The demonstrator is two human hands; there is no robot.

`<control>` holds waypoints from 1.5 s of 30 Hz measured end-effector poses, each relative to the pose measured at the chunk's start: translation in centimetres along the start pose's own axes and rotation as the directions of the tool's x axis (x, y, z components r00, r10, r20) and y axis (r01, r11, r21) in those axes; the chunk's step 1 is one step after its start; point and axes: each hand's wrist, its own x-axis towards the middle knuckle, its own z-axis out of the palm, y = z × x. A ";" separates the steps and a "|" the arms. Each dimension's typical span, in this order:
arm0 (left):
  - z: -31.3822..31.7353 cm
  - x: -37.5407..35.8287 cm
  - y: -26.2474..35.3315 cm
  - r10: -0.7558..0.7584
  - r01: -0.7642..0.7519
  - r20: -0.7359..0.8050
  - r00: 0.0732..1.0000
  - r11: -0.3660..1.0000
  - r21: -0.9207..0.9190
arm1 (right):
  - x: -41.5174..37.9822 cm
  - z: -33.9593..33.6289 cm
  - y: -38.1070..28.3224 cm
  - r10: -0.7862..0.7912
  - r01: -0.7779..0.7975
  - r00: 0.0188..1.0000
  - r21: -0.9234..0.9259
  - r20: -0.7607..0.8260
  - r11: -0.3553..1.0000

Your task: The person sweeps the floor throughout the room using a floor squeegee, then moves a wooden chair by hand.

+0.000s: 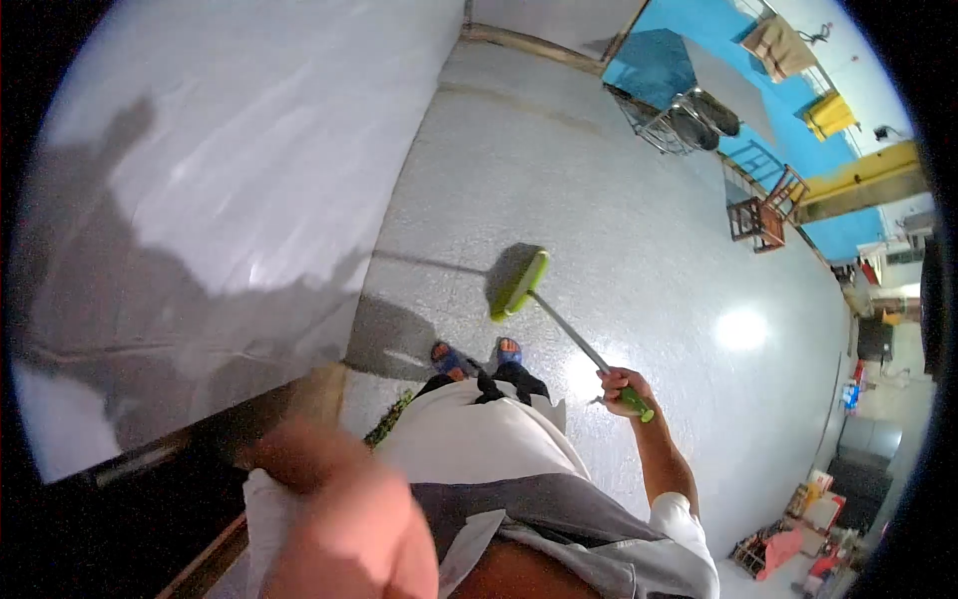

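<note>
A broom [567,325] with a lime-green head [523,284], a grey stick and a green end grip is in my right hand [623,387]. My fingers are wrapped round the stick near its upper end. The broom head is in front of my feet [481,354], its shadow on the floor beside it. My left hand [289,457] is at the lower left, close to the dark opening by the wall, with its fingers smeared by motion. The raised left arm fills the lower foreground.
A pale wall [249,130] rises on the left. A wooden chair [766,215] and a metal-framed chair [689,122] stand by the blue wall [649,65]. Boxes and other goods [808,509] are piled at the lower right. The grey floor [639,230] is shiny.
</note>
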 end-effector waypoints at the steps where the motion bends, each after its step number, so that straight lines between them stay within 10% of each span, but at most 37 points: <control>1: 1.1 -0.4 -1.4 -0.060 0.061 0.060 0.996 0.998 -0.013 | -0.5 -0.6 0.0 -0.072 0.071 0.995 -0.007 -0.070 0.997; 4: 3.7 -3.1 -5.5 -0.353 0.327 0.319 0.880 0.935 0.135 | 0.4 -2.1 -0.1 -0.179 0.170 0.977 -0.083 -0.116 0.982; 6: 4.2 -11.0 -9.6 -0.663 0.474 0.529 0.530 0.749 0.463 | 1.6 -2.8 0.3 -0.396 0.319 0.891 -0.316 -0.221 0.894; 8: 3.1 -22.9 -14.8 -0.626 0.461 0.694 0.356 0.763 0.453 | 5.7 -3.6 0.5 -0.540 0.386 0.803 -0.468 -0.254 0.795; 10: 2.9 -25.2 -12.7 -0.846 0.737 0.506 0.166 0.447 0.507 | 9.9 -5.1 1.1 -0.649 0.489 0.757 -0.597 -0.071 0.636; 12: 2.2 -29.4 -12.4 -0.888 0.711 0.408 0.213 0.428 0.559 | 11.1 -0.5 2.7 -0.574 0.444 0.702 -0.371 -0.422 0.816; 14: 2.6 -33.2 -11.8 -0.967 0.779 0.241 0.081 0.212 0.589 | 17.1 -9.7 0.9 -0.734 0.573 0.643 -0.773 0.217 0.274; 16: 2.7 -44.7 -15.4 -0.957 0.850 0.278 0.088 0.218 0.480 | 10.2 3.7 5.9 -0.542 0.461 0.810 -0.327 -0.226 0.825; 23: -0.2 -49.4 -13.8 -0.936 0.875 0.261 -0.237 -0.089 0.476 | 11.0 11.9 9.2 -0.184 0.200 0.965 -0.074 0.187 0.977; 26: -0.8 -47.8 -14.2 -0.953 0.852 0.189 -0.236 -0.109 0.512 | 16.9 12.3 8.5 -0.102 0.121 0.958 -0.058 0.267 0.991; 27: -1.0 -50.1 -15.8 -0.985 0.726 0.173 0.014 0.128 0.675 | 17.6 13.6 8.5 -0.027 0.068 0.956 -0.129 0.292 0.989; 31: -0.7 -47.8 -18.1 -1.000 0.764 0.001 -0.031 -0.023 0.645 | 23.7 15.9 6.4 0.065 -0.018 0.967 -0.188 0.247 0.982; 33: -0.3 -53.3 -22.3 -0.882 0.333 0.395 0.255 0.464 0.821 | 25.3 17.1 3.9 0.296 -0.251 0.925 -0.202 0.237 0.947; 34: 0.5 -49.3 -20.9 -0.958 0.581 0.218 0.189 0.288 0.761 | 26.8 16.3 2.1 0.083 0.124 0.946 -0.586 0.314 0.801; 36: 3.6 -44.4 -19.9 -0.992 0.796 0.128 0.014 0.088 0.599 | 25.2 16.9 -0.5 0.345 -0.304 0.855 -0.166 0.387 0.938; 38: 4.8 -44.6 -22.0 -0.978 0.812 0.202 -0.051 0.077 0.578 | 24.8 15.7 -4.4 0.334 -0.248 0.887 -0.281 0.319 0.927; 40: 5.7 -43.3 -23.4 -0.970 0.796 0.241 0.001 0.147 0.587 | 26.4 11.2 -8.6 -0.238 0.311 0.948 -0.466 0.209 0.829; 42: 6.7 -42.2 -25.6 -0.955 0.773 0.290 0.067 0.233 0.590 | 19.8 10.8 -11.3 0.012 -0.002 0.992 -0.083 0.122 0.997; 44: 7.0 -42.2 -28.1 -0.939 0.757 0.327 0.102 0.287 0.587 | 17.4 5.2 -15.6 0.219 -0.287 0.951 0.359 0.218 0.888; 45: 6.1 -43.3 -29.6 -0.913 0.801 0.366 0.179 0.351 0.485 | 14.2 4.9 -16.0 0.158 -0.232 0.942 0.237 0.296 0.943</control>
